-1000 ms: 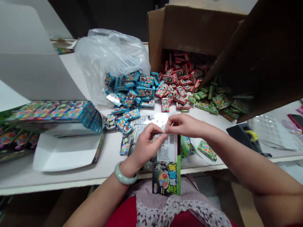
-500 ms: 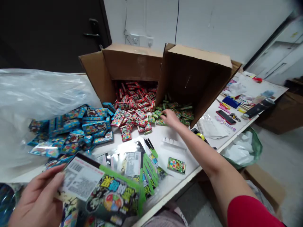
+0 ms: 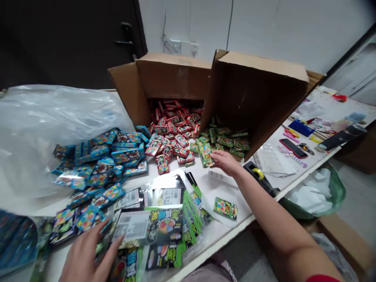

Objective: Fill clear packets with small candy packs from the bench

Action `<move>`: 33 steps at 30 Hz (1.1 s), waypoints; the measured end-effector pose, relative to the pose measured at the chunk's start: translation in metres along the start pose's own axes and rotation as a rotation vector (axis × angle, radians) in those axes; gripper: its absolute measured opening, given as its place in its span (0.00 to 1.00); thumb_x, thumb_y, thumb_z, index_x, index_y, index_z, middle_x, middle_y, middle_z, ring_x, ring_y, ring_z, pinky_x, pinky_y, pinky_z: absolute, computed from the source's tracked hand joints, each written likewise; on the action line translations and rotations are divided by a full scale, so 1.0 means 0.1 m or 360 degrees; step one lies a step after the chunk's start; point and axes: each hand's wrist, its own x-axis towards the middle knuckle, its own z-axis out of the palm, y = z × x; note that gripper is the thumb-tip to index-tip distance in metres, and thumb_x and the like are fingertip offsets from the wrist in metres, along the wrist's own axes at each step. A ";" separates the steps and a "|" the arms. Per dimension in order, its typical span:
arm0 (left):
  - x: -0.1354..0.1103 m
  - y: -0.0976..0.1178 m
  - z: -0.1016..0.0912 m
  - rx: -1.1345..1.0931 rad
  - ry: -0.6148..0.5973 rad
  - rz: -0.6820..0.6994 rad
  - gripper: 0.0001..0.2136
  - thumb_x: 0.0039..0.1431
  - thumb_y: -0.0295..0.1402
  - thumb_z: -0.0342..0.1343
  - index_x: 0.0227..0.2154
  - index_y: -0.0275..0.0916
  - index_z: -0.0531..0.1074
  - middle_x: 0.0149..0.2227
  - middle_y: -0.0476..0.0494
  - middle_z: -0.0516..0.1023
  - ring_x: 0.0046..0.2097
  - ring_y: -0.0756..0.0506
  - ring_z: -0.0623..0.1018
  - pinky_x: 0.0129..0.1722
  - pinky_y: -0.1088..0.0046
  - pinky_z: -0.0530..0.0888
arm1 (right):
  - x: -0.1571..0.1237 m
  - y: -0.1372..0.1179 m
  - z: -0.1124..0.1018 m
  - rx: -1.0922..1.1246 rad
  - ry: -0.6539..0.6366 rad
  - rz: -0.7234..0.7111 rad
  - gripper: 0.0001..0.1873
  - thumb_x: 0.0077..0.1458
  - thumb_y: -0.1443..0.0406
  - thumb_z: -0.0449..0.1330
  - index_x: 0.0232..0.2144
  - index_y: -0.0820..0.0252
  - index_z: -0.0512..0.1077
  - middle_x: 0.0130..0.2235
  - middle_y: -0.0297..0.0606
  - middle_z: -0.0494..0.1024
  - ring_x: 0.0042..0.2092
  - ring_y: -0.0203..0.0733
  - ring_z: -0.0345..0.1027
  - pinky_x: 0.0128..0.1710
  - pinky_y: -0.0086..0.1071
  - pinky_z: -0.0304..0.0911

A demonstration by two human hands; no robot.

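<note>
A: What's moved?
B: Right hand (image 3: 226, 162) is reaching out to the green pile, and left hand (image 3: 88, 256) is coming down low, no longer lifting the big packet.

A: Right fingertips (image 3: 216, 156)?
B: Touching a small green candy pack (image 3: 206, 155), which is tilting up just ahead of them. Pinching or only pushing, I can't tell.

A: Left fingers (image 3: 113, 243)?
B: Released and spreading, just over the black-and-green packets (image 3: 164, 226). The labelled one is lying right beside the fingertips.

A: Around the right fingers?
B: Green packs (image 3: 227, 141) are lying just beyond them, under a cardboard box (image 3: 252, 98) flap. Red packs (image 3: 173, 121) are spilling out further along, past the fingertips. A loose green pack (image 3: 225, 208) is sitting nearer the person on the table (image 3: 223, 239), and a tape dispenser (image 3: 258, 174) is standing just right of the fingers.

A: Past the left fingers?
B: Blue packs (image 3: 100, 172) are heaping up beyond them, against a clear plastic bag (image 3: 53, 117).
</note>
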 end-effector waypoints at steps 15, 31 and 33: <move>0.23 1.05 0.43 -0.1795 -0.0472 -0.0762 0.20 0.46 0.41 0.66 0.38 0.37 0.68 0.29 0.51 0.70 0.29 0.51 0.71 0.29 0.76 0.71 | -0.81 -0.24 1.11 -0.0557 -0.0644 -0.1006 0.50 0.42 0.51 0.69 0.62 0.58 0.52 0.65 0.51 0.54 0.65 0.55 0.47 0.61 0.51 0.52; 0.30 0.65 0.31 0.0233 -0.1111 0.0904 0.45 0.47 0.39 0.66 0.64 0.42 0.47 0.66 0.33 0.53 0.68 0.28 0.45 0.63 0.39 0.44 | -0.88 0.04 0.55 -0.0955 -0.0222 -0.1105 0.35 0.51 0.58 0.65 0.59 0.49 0.58 0.60 0.43 0.62 0.62 0.52 0.54 0.60 0.52 0.55; 0.32 0.67 0.30 0.0268 -0.0994 0.0951 0.43 0.48 0.37 0.65 0.64 0.40 0.48 0.62 0.31 0.58 0.66 0.30 0.52 0.63 0.40 0.45 | -0.96 0.07 0.50 -0.0960 -0.0232 -0.1100 0.36 0.52 0.57 0.64 0.60 0.49 0.56 0.60 0.44 0.61 0.61 0.52 0.54 0.59 0.51 0.56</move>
